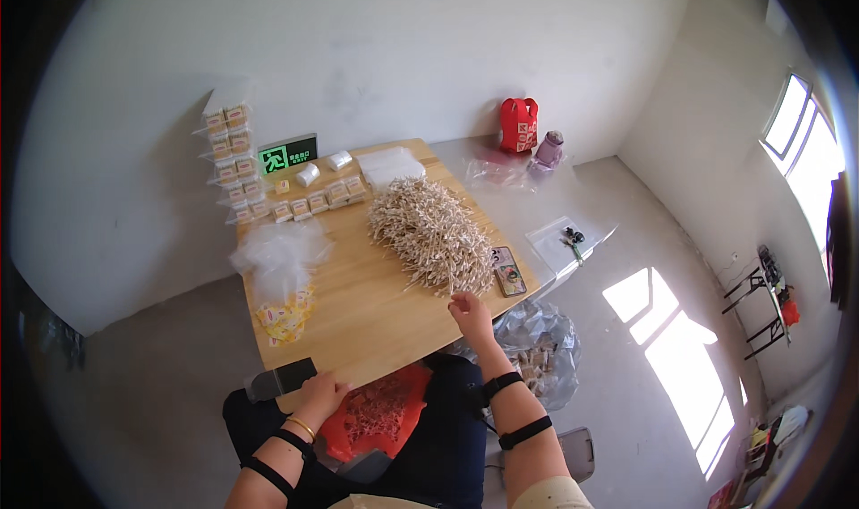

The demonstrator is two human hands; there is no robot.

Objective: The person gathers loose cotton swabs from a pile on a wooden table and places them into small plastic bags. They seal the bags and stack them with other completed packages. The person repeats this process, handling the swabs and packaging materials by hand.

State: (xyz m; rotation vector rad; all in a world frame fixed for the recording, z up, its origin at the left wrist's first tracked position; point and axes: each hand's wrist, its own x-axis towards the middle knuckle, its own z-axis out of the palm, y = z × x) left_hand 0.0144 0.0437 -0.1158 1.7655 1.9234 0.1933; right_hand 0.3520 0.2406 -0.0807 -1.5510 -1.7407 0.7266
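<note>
A big heap of cotton swabs (431,233) with thin wooden sticks covers the right part of the wooden table (358,330). At the heap's near edge is my right hand (472,317), its thumb and fingers drawn together; whatever they pinch is too small to make out. My left hand (324,393) is curled at the table's near left edge, beside a dark flat strip (284,379). Its fingertips are partly hidden, and I cannot make out anything in them. Yellow-and-white paper labels (286,316) and clear plastic bags (284,251) lie on the left side.
Small packs of swabs (300,208) line the far side, with a tall stack (234,156) behind. A phone (508,271) lies right of the heap. An orange-red bag (376,415) sits between my legs; a clear bag (541,339) hangs near the right edge.
</note>
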